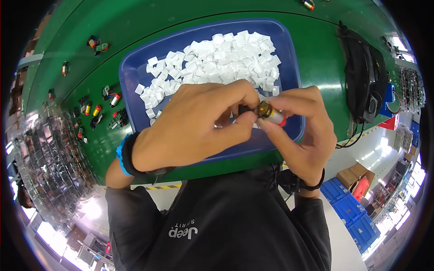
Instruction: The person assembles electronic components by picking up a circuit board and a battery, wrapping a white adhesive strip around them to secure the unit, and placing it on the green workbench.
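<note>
Hands [253, 126] around half-hidden cylindrical part [271, 113]

The hands cover most of the small brass-and-silver cylindrical part [270, 113] and the near wall of the blue tray [135, 67]. Small components [97, 110] on the desk [316, 54] are too tiny to identify. The black bag [364, 86] bends near the rim.

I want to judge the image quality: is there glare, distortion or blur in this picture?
Head view: strong fisheye bending with dark corners; bright glare at the lower left and right rim; the hands, left and right, and the small cylinder look sharp over the blue tray.
</note>
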`<state>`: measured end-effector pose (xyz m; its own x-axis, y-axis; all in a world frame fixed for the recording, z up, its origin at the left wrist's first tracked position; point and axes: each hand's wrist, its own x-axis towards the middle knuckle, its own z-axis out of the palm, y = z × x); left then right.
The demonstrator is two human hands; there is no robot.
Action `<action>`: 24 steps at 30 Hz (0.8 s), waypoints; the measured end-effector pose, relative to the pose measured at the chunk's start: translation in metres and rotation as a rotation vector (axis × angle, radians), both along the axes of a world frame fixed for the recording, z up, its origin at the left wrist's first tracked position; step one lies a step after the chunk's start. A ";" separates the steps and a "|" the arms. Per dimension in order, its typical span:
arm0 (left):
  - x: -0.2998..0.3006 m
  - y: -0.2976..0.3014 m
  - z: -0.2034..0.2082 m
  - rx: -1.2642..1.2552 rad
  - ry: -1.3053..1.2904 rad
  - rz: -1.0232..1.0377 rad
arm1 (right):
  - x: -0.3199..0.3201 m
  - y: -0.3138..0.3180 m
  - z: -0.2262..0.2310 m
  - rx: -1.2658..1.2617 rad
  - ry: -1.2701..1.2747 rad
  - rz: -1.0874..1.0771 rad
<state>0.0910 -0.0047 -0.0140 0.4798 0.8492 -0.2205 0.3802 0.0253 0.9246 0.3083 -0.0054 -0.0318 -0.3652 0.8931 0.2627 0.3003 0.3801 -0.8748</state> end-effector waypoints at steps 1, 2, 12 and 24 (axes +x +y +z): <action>0.002 -0.002 -0.001 0.077 0.007 0.011 | 0.000 0.001 -0.001 0.053 -0.013 0.023; 0.004 -0.004 -0.002 0.154 0.013 0.021 | 0.000 0.001 -0.002 0.106 -0.026 0.046; -0.007 -0.006 -0.010 -0.230 -0.429 0.045 | -0.003 0.002 0.004 0.305 -0.126 0.160; -0.011 -0.001 -0.009 -0.385 -0.360 0.148 | -0.011 -0.001 0.005 0.392 -0.070 0.098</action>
<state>0.0800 -0.0055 -0.0234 0.4639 0.8036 -0.3729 0.0079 0.4172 0.9088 0.2972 -0.0063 -0.0264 -0.4723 0.6907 0.5476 0.2999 0.7101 -0.6370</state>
